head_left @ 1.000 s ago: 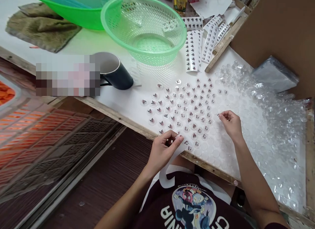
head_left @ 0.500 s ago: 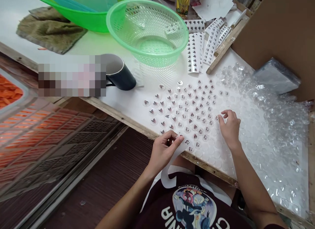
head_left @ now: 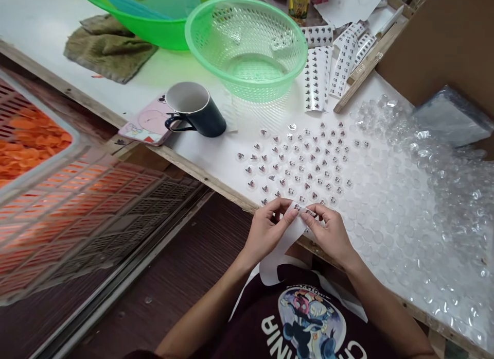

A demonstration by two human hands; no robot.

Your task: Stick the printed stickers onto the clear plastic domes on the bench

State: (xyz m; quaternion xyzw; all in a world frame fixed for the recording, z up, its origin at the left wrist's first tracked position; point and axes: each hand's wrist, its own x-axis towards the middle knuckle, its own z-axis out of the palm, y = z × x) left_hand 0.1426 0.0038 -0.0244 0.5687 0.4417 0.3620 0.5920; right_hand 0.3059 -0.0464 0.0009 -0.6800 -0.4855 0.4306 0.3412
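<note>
In the head view, my left hand (head_left: 269, 228) pinches a white sticker strip (head_left: 284, 244) between thumb and fingers, at the front edge of the table. The strip's lower end hangs curled over the edge. My right hand (head_left: 330, 232) is closed at the strip's upper end, thumb and fingertips on it beside the small printed figures. Whether a single sticker is between those fingertips I cannot tell. Beyond both hands lie many small clear discs with dark printed stickers (head_left: 297, 178). Plain clear discs (head_left: 380, 239) cover the table to the right.
A dark mug (head_left: 210, 114) stands by a pink phone-like item (head_left: 148, 123) at the left edge. Behind are a green perforated basket (head_left: 247, 86), a green basin (head_left: 162, 34), a brown cloth (head_left: 110, 50) and sticker sheets (head_left: 316, 81). Clear pieces (head_left: 459, 194) are heaped at right.
My right hand has moved left from the discs to the sticker strip, beside my left hand. Where it was, a disc now bears a printed sticker. The view has shifted slightly.
</note>
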